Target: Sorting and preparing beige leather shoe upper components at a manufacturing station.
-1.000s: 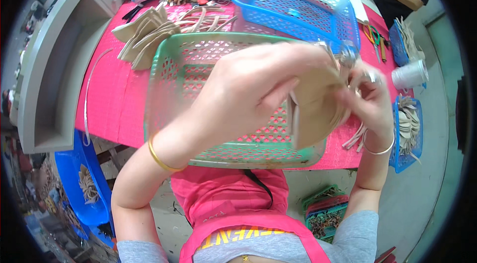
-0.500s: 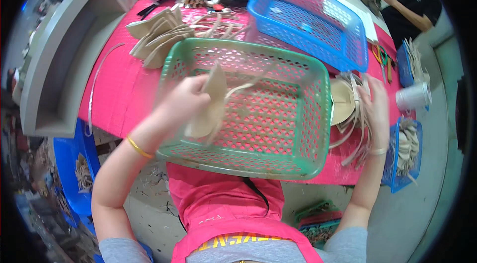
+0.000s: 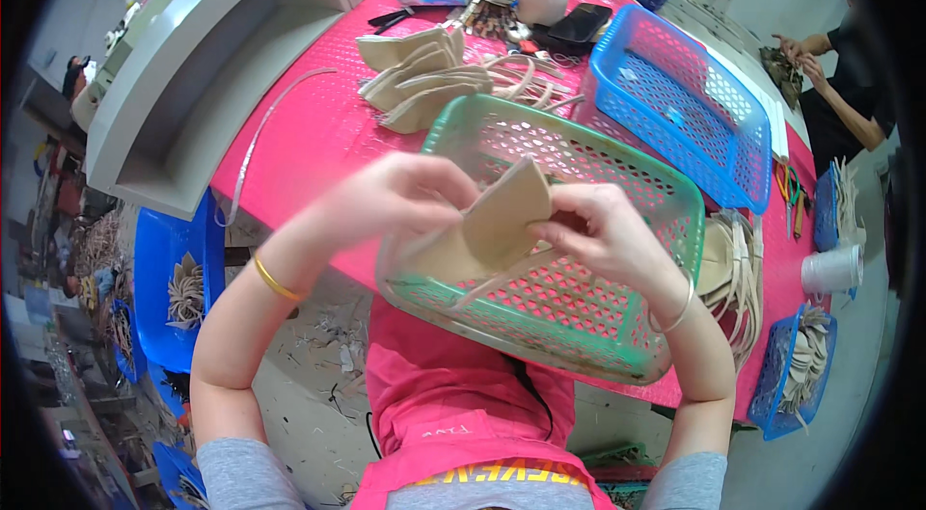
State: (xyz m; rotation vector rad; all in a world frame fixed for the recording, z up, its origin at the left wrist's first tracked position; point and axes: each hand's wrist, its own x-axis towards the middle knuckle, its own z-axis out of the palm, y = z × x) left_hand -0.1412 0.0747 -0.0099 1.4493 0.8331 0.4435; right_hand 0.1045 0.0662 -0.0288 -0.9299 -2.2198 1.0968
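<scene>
Head view: both hands met over the green basket (image 3: pixel 666 221).
Piece: tan leather piece (image 3: pixel 502 216), held above the basket, a strap trailing below it.
Progress: basket looked empty; tan stack (image 3: pixel 415 76) waited behind it, judged early.
Left hand (image 3: pixel 386 201): fingers pinched on the piece's left edge.
Right hand (image 3: pixel 603 235): fingers clamped on its right edge.

My left hand (image 3: pixel 386 201) and right hand (image 3: pixel 603 235) together over the near basket (image 3: pixel 666 201), flat piece (image 3: pixel 502 216) between them, second basket (image 3: pixel 675 105) behind it to the right, stack of pieces (image 3: pixel 415 76) behind left, cup (image 3: pixel 831 269) far right.
</scene>
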